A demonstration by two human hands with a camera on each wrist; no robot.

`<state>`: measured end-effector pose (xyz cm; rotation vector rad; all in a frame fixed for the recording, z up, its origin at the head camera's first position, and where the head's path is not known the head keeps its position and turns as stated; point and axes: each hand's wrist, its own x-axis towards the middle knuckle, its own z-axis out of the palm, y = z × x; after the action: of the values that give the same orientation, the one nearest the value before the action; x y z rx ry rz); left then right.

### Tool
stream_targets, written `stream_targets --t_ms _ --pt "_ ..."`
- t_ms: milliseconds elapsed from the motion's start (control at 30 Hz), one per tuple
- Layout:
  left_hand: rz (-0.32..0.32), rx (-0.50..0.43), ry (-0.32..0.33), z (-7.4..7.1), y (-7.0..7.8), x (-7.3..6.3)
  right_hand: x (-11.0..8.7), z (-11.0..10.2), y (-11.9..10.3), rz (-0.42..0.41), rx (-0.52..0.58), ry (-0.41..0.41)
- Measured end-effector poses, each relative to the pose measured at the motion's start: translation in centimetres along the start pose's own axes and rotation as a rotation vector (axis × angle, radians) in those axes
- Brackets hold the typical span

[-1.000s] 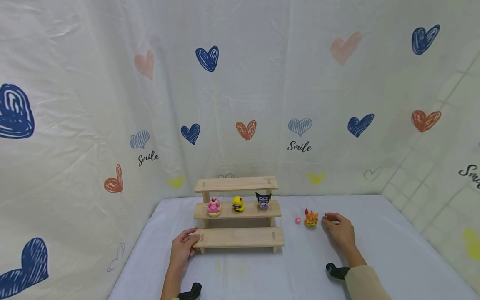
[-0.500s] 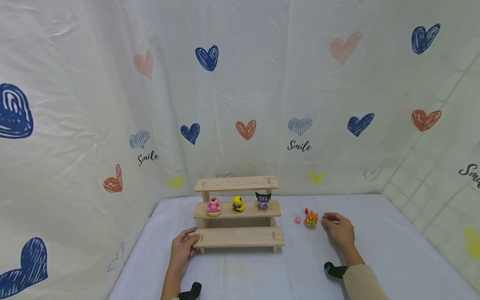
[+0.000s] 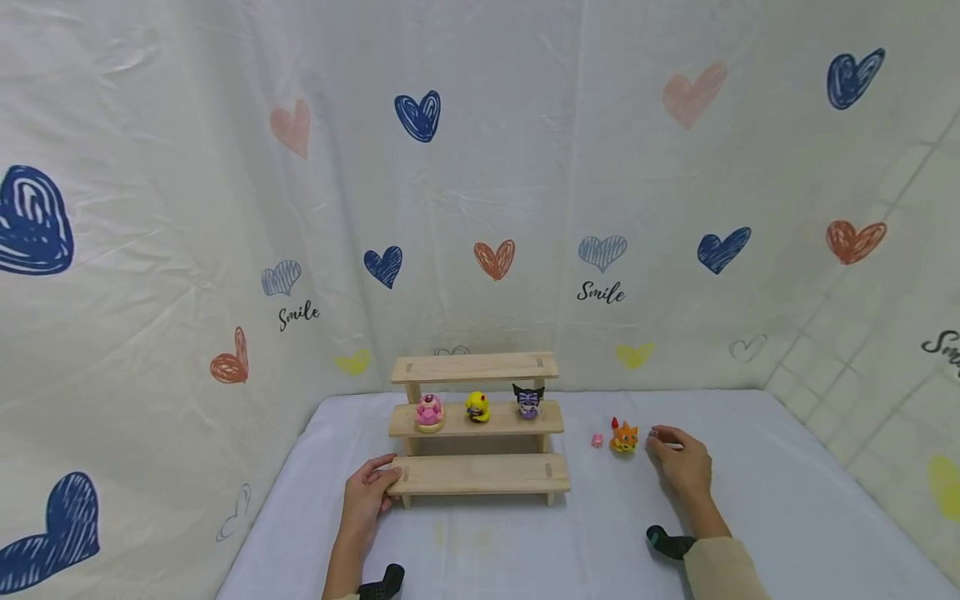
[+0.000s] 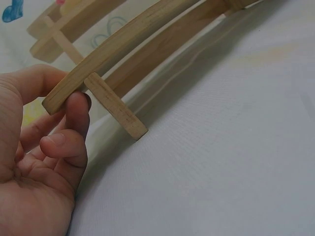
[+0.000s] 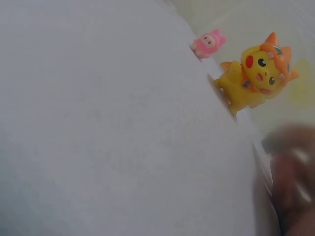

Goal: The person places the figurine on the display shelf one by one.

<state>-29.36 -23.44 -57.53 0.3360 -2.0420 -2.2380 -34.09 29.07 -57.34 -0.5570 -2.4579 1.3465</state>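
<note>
At the left end of a three-tier wooden display stand [image 3: 480,473], my left hand [image 3: 367,493] grips the lowest board, thumb above and curled fingers below. The left wrist view shows this board [image 4: 118,49] pinched near its leg. My right hand [image 3: 684,465] is low over the table at the right, fingers curled, with a small greyish thing [image 3: 652,433] at the fingertips; its kind cannot be made out. Just left of that hand stands a yellow figurine in an orange eared hood [image 3: 624,437]. A tiny pink figurine [image 3: 597,440] is beyond it.
Along the middle board stand a pink figurine on a round base [image 3: 430,414], a yellow figurine [image 3: 477,407] and a purple figurine with black pointed ears [image 3: 528,402]. A white cloth covers the table [image 3: 525,550]. Behind hangs a curtain [image 3: 510,183] printed with hearts.
The head view has shifted very slightly. Both hands, the stand and the figurines keep their places.
</note>
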Motion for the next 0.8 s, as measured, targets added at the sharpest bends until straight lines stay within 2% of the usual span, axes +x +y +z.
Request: stream_targets --t_ms 300,567,800 --pt "0.000 -0.007 -0.003 0.1 0.1 0.0 -0.6 -0.7 -0.5 0.005 0.042 0.027" --pt "0.008 0.007 -0.007 0.0 0.0 0.1 -1.6 -1.6 -1.1 0.021 0.084 -0.026" --pt "0.009 -0.008 -0.009 0.0 0.1 0.0 -2.8 -2.7 -2.3 -0.036 0.095 -0.004"
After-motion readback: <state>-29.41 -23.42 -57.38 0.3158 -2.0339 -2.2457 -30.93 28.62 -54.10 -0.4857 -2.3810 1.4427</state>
